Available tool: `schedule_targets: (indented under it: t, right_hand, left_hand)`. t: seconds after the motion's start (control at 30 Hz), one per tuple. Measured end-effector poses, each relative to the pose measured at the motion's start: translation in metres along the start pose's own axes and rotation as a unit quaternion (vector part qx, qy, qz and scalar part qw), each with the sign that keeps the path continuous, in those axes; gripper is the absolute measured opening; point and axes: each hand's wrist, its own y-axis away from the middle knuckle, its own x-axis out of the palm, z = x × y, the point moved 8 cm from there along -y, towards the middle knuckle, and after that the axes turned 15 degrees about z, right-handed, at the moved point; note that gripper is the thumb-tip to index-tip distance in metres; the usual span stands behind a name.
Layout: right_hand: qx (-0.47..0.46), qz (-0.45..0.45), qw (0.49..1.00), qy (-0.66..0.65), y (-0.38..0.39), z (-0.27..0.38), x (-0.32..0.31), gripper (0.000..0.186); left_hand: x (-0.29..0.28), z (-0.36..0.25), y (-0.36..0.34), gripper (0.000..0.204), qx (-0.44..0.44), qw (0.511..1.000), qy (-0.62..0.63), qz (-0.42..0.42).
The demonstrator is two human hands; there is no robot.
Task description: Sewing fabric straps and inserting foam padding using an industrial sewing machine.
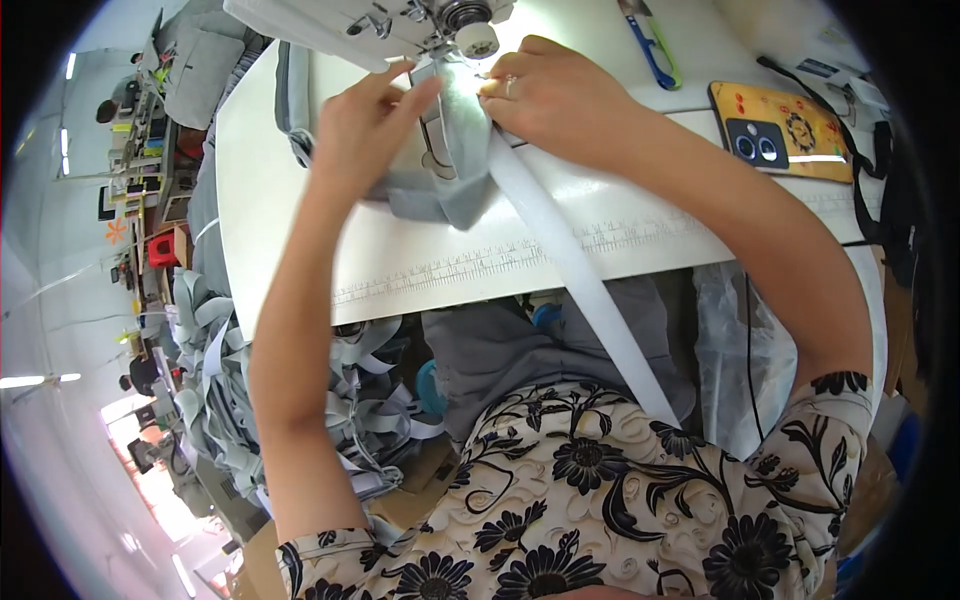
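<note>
At the sewing machine (370,25), my left hand (370,130) grips the grey fabric piece (455,190) at its left side, thumb and fingertips near the presser foot. My right hand (550,105) is closed on the fabric just right of the lit needle area, with a ring on one finger. A long white strip (570,270) runs from under my right hand down over the front edge of the white table (400,250) toward my lap. The exact contact of my fingertips is partly hidden by glare and the fabric.
Thread snips (650,45) and a phone in a yellow case (780,130) lie at the right, beside a black strap (865,200). Folded grey fabric (295,100) lies left. A pile of grey strips (205,350) sits below left, plastic sheeting (730,350) below right. Distant workers appear far left.
</note>
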Motion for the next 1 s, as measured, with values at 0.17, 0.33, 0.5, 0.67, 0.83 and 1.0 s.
schedule_targets:
  t: [0.17, 0.33, 0.5, 0.67, 0.83, 1.0]
  right_hand:
    - [0.036, 0.079, 0.996, 0.008, -0.003, -0.004, 0.010, 0.014]
    - [0.068, -0.034, 0.997, 0.030, 0.018, 0.003, -0.010, 0.014]
    - [0.090, 0.121, 0.923, -0.354, 0.058, 0.100, -0.083, 0.026]
    - [0.300, 0.025, 0.665, -0.683, 0.112, 0.121, -0.014, 0.037]
    - [0.344, -0.089, 0.544, -0.760, 0.128, 0.138, 0.032, 0.045]
    - [0.293, -0.083, 0.458, -0.835, 0.108, 0.156, 0.049, 0.044]
  left_hand:
    - [-0.028, 0.045, 0.081, 0.053, -0.102, 0.941, -0.206, 0.249]
    - [0.026, -0.045, 0.158, 0.050, -0.026, 0.876, -0.410, 0.254]
    - [0.095, -0.113, 0.192, 0.044, 0.071, 0.898, -0.336, 0.275]
    - [0.121, -0.125, 0.180, 0.042, 0.078, 0.942, -0.184, 0.270]
    - [0.112, -0.096, 0.180, 0.034, -0.027, 0.967, 0.116, 0.226]
    - [0.079, -0.083, 0.150, 0.025, 0.001, 0.996, 0.085, 0.036]
